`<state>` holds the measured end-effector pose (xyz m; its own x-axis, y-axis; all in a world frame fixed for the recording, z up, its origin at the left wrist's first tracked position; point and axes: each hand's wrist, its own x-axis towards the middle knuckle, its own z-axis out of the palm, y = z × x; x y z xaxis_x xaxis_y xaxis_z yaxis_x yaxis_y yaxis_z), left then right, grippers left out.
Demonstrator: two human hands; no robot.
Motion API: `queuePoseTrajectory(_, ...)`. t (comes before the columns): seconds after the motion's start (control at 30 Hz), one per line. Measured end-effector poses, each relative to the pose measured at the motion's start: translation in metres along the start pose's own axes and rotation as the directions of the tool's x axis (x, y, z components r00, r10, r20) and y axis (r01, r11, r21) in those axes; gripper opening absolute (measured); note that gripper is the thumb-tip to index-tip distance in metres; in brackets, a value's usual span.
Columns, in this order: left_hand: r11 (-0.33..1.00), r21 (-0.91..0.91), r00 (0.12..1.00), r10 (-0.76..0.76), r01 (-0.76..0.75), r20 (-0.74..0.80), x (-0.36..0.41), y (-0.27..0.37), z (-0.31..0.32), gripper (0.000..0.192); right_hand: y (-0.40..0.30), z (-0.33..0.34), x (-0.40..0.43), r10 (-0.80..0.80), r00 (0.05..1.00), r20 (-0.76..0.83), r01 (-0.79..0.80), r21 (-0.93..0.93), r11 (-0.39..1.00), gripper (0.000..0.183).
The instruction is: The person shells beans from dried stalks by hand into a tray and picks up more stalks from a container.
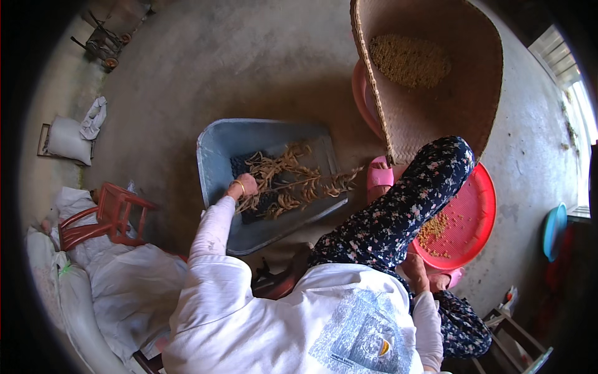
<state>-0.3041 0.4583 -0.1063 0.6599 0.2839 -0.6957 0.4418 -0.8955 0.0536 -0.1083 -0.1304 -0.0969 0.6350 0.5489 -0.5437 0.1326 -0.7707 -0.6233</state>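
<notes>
My left hand (246, 185) is closed around the stem end of dry, brown-leaved plant stalks (289, 175), which lie across a grey-blue wheelbarrow tub (261, 126). Small dark pieces (240, 163) lie beneath the stalks. My right hand (413, 266) is beside my thigh, at the near left rim of a round red plastic sieve (488, 205); its fingers are partly hidden. Yellowish beans or kernels (433, 231) lie in the sieve. Farther off, a large woven winnowing basket (420, 121) holds a heap of similar kernels (409, 61).
A pink basin (366, 98) stands partly under the woven basket. A red wooden chair (112, 212) and white sacks (126, 280) are at the left, with another sack (70, 138) beyond. A blue basin (553, 231) and a wooden frame (514, 336) are at the right.
</notes>
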Motion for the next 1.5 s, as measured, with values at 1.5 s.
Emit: queuePoseTrajectory(1.5, -0.140, -0.988, 0.519, 0.851, 0.068, -0.085, -0.022, 0.529, -0.121, 0.041, -0.085, -0.074, -0.036, 0.482, 0.682, -0.550, 0.210, 0.778, 0.592, 0.014)
